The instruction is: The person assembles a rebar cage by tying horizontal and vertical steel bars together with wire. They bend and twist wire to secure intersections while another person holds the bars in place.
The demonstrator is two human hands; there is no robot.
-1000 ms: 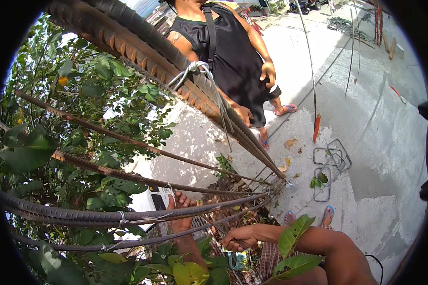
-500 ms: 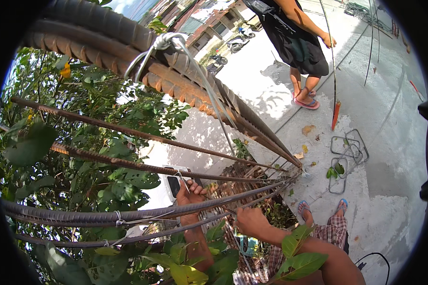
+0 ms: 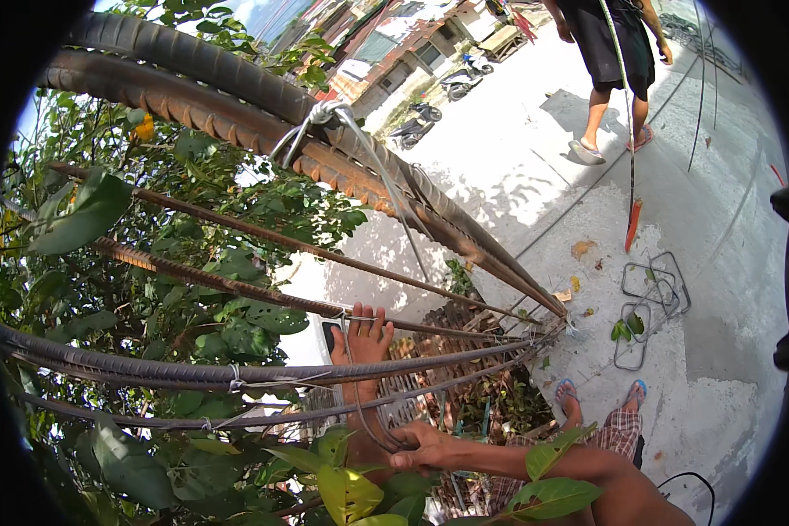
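My left hand (image 3: 364, 340) is raised with its fingers stretched out against a thin rusty rebar (image 3: 237, 287). A tie wire (image 3: 353, 377) hangs from that bar beside the left palm and loops down past the wrist. Lower down, my right hand (image 3: 422, 445) is closed on the wire's lower end, in front of my left forearm. Between the hands run a thicker pair of rebars (image 3: 149, 373) and a thinner rebar (image 3: 272, 421). Small wire ties wrap both. A large rebar bundle (image 3: 359, 167) above carries a knotted wire tie (image 3: 320, 118).
Leafy branches (image 3: 228, 342) crowd the left and lower side. Bent rectangular stirrups (image 3: 631, 337) lie on the concrete (image 3: 719, 324) by my feet. A person (image 3: 609, 53) walks farther off, and a long upright rod (image 3: 627, 114) with an orange lower end stands nearer.
My left hand has gone from a pinch to spread fingers. My right hand has moved down and left, toward me. The other person has stepped away to the right, and the view has shifted.
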